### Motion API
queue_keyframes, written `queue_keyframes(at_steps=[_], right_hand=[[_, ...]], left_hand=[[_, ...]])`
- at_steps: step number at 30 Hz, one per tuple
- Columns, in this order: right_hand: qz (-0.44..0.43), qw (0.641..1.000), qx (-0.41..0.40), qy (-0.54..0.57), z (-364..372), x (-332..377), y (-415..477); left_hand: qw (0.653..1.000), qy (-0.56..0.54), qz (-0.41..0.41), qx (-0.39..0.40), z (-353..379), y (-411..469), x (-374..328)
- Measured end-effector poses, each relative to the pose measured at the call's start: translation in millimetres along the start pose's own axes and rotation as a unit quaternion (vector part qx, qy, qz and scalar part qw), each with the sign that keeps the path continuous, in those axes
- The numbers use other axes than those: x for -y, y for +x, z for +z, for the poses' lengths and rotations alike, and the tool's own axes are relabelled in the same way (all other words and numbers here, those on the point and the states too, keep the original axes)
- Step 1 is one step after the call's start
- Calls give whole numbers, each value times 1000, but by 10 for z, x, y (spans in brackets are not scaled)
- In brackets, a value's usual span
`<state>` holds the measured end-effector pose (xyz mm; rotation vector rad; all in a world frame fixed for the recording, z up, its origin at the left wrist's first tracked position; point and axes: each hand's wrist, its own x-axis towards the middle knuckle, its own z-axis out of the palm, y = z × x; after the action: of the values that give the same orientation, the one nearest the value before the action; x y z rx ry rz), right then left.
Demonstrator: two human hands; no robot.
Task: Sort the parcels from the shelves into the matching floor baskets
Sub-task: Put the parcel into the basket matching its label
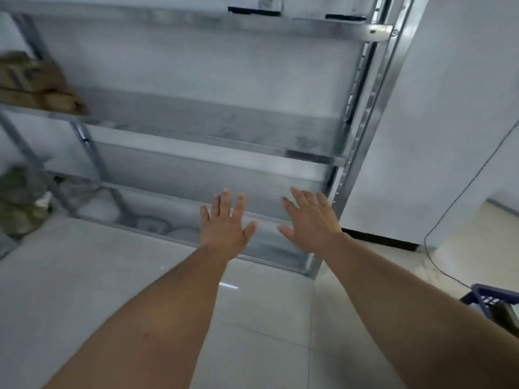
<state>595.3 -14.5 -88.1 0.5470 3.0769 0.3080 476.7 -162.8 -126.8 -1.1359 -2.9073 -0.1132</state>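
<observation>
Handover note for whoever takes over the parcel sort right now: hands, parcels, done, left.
Hands: left hand and right hand both open, fingers spread, holding nothing, held out toward the lower shelves of the rack.
Parcels: brown parcels on a shelf at far left; greenish parcels lower down, far left, blurred.
Basket: one blue basket on the floor at far right, contents unclear.
Done: cannot tell from this view.
Left: those parcels still need carrying to matching baskets.

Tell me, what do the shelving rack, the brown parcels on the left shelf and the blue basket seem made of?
Shelving rack: metal, likely galvanised steel; dull silver sheen, punched uprights.
Brown parcels: probably kraft paper, matte and creased, though blurred.
Blue basket: seemingly moulded plastic, with a lattice wall.
</observation>
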Motion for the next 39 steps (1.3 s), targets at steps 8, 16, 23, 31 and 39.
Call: queue_keyframes(at_steps=[8, 16, 23, 31, 39], right_hand=[[-75, 997, -21, -7, -221, 1263, 1185], [-164, 986, -34, -7, -357, 2180, 2176], [-230, 972, -39, 5, -320, 2773, 3256], [-284, 957, -33, 39, -497, 3333, 4928], [-325, 943, -56, 44, -811, 3986, 6334]], left_hand=[[997, 20, -69, -28, -98, 222, 1580], [987, 5, -158, -32, -52, 516, 2705], [978, 18, -209, -12, 4, 1003, 3565], [967, 15, -252, -21, -188, 2209, 4623], [957, 41, -284, -34, -318, 2902, 5604]])
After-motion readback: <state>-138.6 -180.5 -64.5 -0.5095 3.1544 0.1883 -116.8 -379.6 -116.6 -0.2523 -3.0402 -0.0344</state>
